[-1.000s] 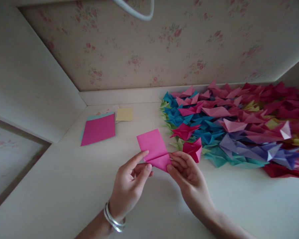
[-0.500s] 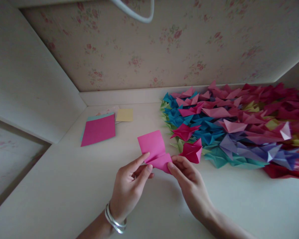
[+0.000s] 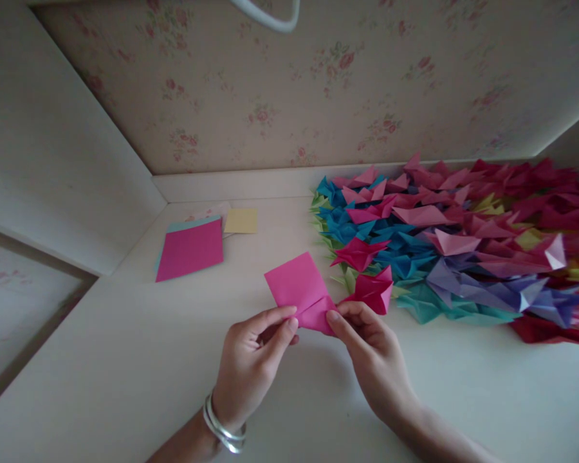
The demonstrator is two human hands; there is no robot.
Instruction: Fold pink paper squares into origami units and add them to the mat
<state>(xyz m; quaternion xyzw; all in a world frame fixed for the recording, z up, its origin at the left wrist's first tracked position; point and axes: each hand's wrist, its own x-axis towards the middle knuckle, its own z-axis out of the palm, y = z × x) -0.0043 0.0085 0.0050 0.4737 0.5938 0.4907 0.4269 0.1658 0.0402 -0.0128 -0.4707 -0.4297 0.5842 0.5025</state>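
The left hand (image 3: 248,360) pinched the pink paper (image 3: 296,280) by its near left edge, the right hand (image 3: 372,357) by its near right; most lay on the fingers' (image 3: 276,315) far side, over the desk (image 3: 294,411).

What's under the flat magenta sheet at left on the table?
Light-blue paper peeks out along the far and left edges of the magenta sheet. Anything else beneath is covered; can't tell how many sheets.

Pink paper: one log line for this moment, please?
paper: partly folded; left grip: pinching paper; right grip: pinching paper; origami: at right
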